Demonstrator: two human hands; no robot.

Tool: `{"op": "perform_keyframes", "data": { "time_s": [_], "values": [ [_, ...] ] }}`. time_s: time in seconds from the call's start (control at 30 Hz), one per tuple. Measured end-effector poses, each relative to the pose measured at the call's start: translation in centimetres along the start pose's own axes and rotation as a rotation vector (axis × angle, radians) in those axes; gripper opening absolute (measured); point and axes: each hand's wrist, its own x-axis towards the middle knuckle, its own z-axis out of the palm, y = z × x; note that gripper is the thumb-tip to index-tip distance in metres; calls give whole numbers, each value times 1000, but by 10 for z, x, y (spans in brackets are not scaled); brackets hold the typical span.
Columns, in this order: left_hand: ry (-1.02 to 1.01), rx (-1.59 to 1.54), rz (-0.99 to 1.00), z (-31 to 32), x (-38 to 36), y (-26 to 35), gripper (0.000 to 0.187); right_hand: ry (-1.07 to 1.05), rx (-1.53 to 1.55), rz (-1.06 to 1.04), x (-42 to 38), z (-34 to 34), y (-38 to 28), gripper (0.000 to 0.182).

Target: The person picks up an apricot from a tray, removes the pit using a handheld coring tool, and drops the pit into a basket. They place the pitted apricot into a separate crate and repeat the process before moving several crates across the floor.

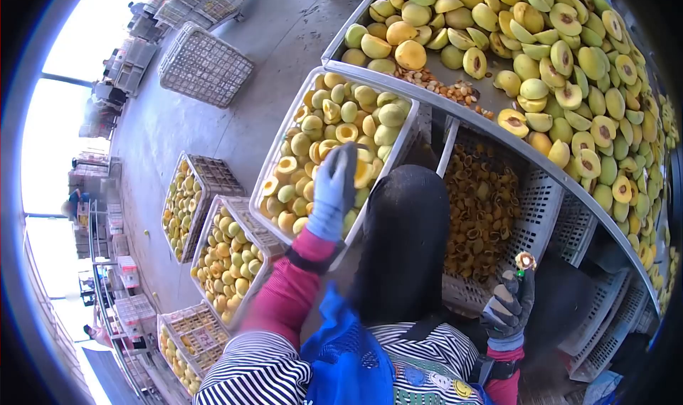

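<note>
Seen from a head camera looking down, a person in a striped top, red sleeves and a blue apron stands at a long metal table [455, 110] heaped with yellow-green peach halves [569, 56], many showing their dark pit hollows. The left hand [333, 188], in a pale blue glove, reaches out over a white crate of pitted halves [334, 131] that sits just left of the table's edge; its fingers are stretched flat and loose above the fruit and grip nothing. The right hand [509, 305], in a grey and black glove, is raised below the table's edge, fingers curled closed around a small pitting tool [525, 261] whose tip carries a reddish pit. Directly beneath the table, between the two hands, a white basket of brown pits [484, 206] stands open. Further crates of fruit [228, 252] line the concrete floor well to the left of the table. To do this well, the open hand should probably let each half fall low over the crate so the flesh does not bruise, and the tool is best tipped right over the basket so the pit drops among the others.
</note>
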Motion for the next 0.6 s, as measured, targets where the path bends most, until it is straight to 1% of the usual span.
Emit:
{"op": "perform_keyframes", "data": {
  "time_s": [0.03,0.07,0.1,0.13,0.17,0.23,0.27,0.3,0.33,0.37,0.4,0.43,0.5,0.53,0.57,0.6],
  "values": [
    [-74,542,169,-21,5,-61,28,0,-2,1,3,1,0,58],
    [12,179,-564,-23,20,-68,36,43,-15,-22,6,2,0,58],
    [-53,373,-666,-31,36,-79,46,91,-28,-46,9,2,-1,59],
    [-22,513,-593,-33,47,-89,47,94,-86,-50,13,-2,-2,57],
    [4,650,-515,-33,63,-83,48,102,-88,-55,19,-2,0,57],
    [68,820,-176,-27,73,-136,51,188,-129,-71,27,1,6,55],
    [-40,957,-102,-22,60,-191,53,199,-134,-73,30,1,7,55],
    [14,1117,-39,-5,44,-190,54,258,-169,-80,33,0,8,54],
    [-60,1065,-158,-4,51,-185,54,313,-206,-87,37,1,7,52],
    [-140,1011,-274,-7,56,-183,55,317,-210,-96,40,4,8,52],
    [-475,1355,207,-28,56,-199,57,327,-234,-93,40,8,10,52],
    [-247,1052,17,-24,52,-214,58,332,-258,-90,41,10,10,52],
    [-125,953,-87,-8,42,-191,64,324,-287,-103,41,9,9,52],
    [-147,952,-132,1,27,-176,74,303,-271,-82,43,11,10,52],
    [-165,1042,-90,1,27,-178,82,275,-260,-67,46,16,10,52],
    [-226,970,-146,-3,38,-182,82,341,-185,-82,52,27,14,49]
  ]
}}
